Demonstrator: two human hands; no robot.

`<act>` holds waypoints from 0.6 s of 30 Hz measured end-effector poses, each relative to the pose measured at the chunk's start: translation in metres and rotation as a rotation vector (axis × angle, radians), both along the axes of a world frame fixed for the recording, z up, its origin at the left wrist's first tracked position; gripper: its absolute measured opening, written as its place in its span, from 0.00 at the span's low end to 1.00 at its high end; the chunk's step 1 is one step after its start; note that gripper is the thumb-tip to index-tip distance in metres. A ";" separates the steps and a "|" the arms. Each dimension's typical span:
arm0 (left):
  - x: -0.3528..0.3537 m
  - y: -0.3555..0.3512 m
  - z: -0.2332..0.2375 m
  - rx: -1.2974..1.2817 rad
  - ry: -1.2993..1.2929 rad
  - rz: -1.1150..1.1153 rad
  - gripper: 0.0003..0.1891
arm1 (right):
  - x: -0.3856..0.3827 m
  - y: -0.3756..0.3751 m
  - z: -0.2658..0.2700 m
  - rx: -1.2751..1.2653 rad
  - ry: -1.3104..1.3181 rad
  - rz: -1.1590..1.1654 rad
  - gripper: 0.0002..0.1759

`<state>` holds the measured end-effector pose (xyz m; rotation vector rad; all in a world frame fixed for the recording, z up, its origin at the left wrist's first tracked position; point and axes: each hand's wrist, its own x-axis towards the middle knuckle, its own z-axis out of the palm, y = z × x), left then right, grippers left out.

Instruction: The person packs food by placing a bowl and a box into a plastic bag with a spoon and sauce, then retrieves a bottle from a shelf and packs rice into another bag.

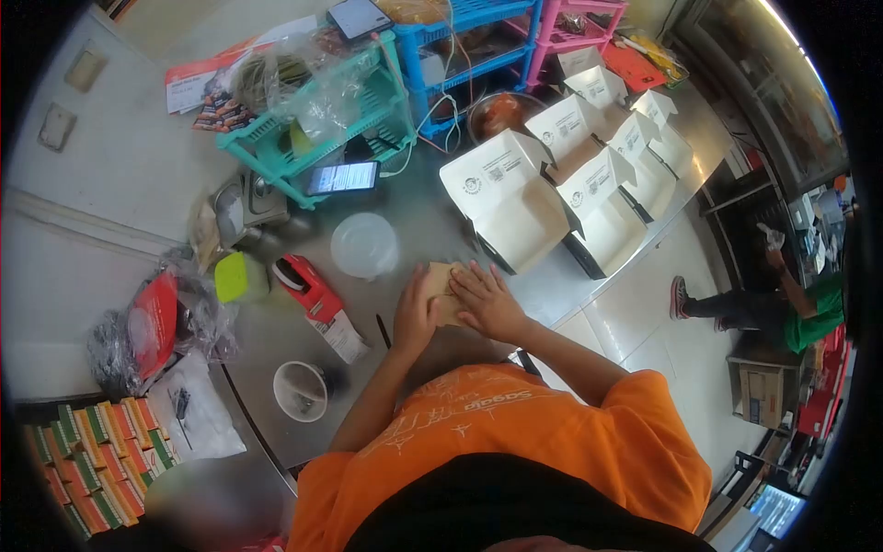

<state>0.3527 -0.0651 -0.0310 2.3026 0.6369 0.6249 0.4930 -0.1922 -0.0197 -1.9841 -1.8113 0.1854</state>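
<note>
A small folded piece of brown paper lies on the steel table in front of me. My left hand grips its left edge, the thumb towards the middle and the fingers along the side. Stretched over the paper's right part, the fingers of my right hand lie flat and slightly spread. Whether anything is wrapped inside is hidden. Just beyond my left hand is a round translucent lid or shallow tub. Several open white boxes with black outsides stand to the right.
A red tape dispenser or box, a receipt-like paper strip and a white cup are on the left. Beyond are a teal rack, a phone and a bowl of red food. A person in green is at the far right.
</note>
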 end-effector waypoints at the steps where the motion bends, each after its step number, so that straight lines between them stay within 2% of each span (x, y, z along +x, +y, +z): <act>1: 0.002 0.002 0.004 0.233 0.042 -0.076 0.26 | 0.000 0.000 0.003 0.001 0.002 0.001 0.33; 5: 0.008 0.004 0.021 0.376 0.212 -0.223 0.27 | 0.001 -0.003 0.007 0.039 0.084 -0.055 0.30; 7: 0.002 0.002 0.022 0.114 0.238 -0.222 0.24 | -0.001 -0.006 0.007 0.058 0.107 -0.089 0.28; 9: -0.009 -0.002 0.022 0.090 0.209 -0.193 0.24 | -0.005 -0.010 0.008 0.127 0.113 -0.095 0.21; 11: -0.015 -0.008 0.020 0.094 0.163 -0.139 0.23 | -0.009 -0.009 0.003 0.232 0.245 -0.167 0.18; 13: -0.020 -0.010 0.022 0.148 0.166 -0.139 0.19 | -0.012 -0.001 -0.029 0.046 0.293 -0.244 0.18; 14: -0.022 -0.014 0.024 0.224 0.217 -0.122 0.18 | -0.011 0.000 -0.016 0.080 0.265 -0.167 0.19; 15: -0.024 -0.017 0.024 0.271 0.245 -0.116 0.18 | -0.013 0.005 -0.043 0.158 0.137 -0.179 0.19; 17: -0.029 -0.012 0.023 0.325 0.297 -0.139 0.19 | -0.019 0.003 -0.004 -0.117 0.024 -0.182 0.20; 18: -0.020 -0.008 0.023 0.349 0.279 -0.186 0.19 | -0.025 0.000 0.011 -0.100 0.017 -0.234 0.20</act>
